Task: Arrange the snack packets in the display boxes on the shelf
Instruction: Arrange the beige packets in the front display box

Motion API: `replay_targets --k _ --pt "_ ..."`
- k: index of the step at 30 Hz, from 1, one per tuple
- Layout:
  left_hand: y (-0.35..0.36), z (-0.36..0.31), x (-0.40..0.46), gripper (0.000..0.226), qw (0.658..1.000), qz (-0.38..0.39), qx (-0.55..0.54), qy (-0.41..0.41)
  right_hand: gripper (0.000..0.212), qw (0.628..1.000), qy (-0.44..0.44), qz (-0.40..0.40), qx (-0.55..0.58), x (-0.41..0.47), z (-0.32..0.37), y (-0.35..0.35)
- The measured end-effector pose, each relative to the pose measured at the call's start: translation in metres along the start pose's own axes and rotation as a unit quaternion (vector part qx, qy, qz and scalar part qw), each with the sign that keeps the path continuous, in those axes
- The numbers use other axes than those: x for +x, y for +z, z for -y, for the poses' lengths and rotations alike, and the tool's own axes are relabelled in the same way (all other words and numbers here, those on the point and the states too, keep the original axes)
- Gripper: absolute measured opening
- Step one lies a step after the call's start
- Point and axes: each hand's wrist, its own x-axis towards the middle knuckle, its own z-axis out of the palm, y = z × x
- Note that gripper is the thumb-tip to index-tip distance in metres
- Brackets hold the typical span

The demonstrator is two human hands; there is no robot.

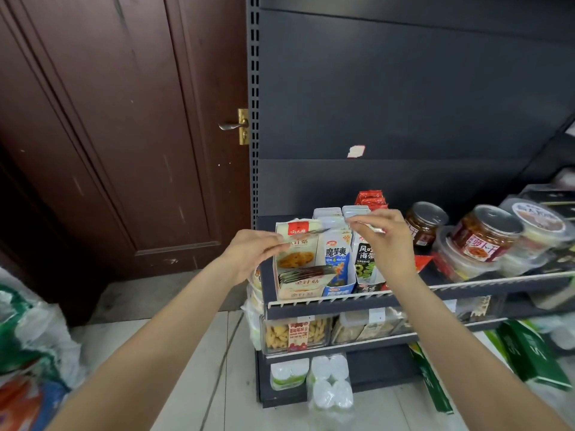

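Three display boxes stand side by side at the left end of the dark shelf (466,289): a cream box (297,259), a blue-white box (336,259) and a dark green box (365,269). Snack packets (306,275) lean in the cream box's front. My left hand (252,253) reaches to the cream box's upper left edge, fingers curled toward it. My right hand (385,241) hovers over the green box and pinches a thin pale packet (368,228) at its top. A red packet stack (370,199) stands behind the boxes.
Jars with red labels (485,237) and plastic tubs (538,225) fill the shelf's right side. Lower shelves hold clear snack containers (295,335) and white bottles (331,384). A brown door (124,135) is at left; bags (28,353) lie on the floor.
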Motion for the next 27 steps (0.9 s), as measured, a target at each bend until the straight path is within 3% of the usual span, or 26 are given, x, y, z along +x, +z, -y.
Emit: replay_targets --k 3,7,9,12,15,23,27 --pt "0.000 0.002 -0.005 0.040 0.998 0.001 0.000 0.055 0.029 0.998 0.035 0.019 -0.058 0.001 -0.003 0.001" --pt "-0.003 0.009 -0.008 0.055 0.992 -0.010 0.056 0.111 0.031 0.970 0.187 0.065 0.142 -0.007 0.004 0.006" --pt "-0.004 0.009 -0.010 0.062 0.985 -0.027 0.101 0.137 0.032 0.975 0.162 0.081 0.131 -0.009 0.002 0.005" --pt "-0.007 0.009 -0.013 0.073 0.966 -0.011 0.181 0.183 0.055 0.982 0.114 0.117 0.093 -0.013 -0.002 0.000" --pt "-0.009 0.012 -0.015 0.081 0.949 0.005 0.242 0.203 0.064 0.983 0.101 0.121 0.098 -0.014 -0.006 -0.003" --pt "-0.008 0.011 -0.015 0.084 0.959 0.034 0.207 0.188 0.063 0.983 0.107 0.114 0.095 -0.013 -0.009 -0.006" --pt "-0.013 0.012 -0.008 0.081 0.977 0.046 0.160 0.130 0.045 0.979 0.106 0.119 0.130 -0.009 -0.005 -0.006"
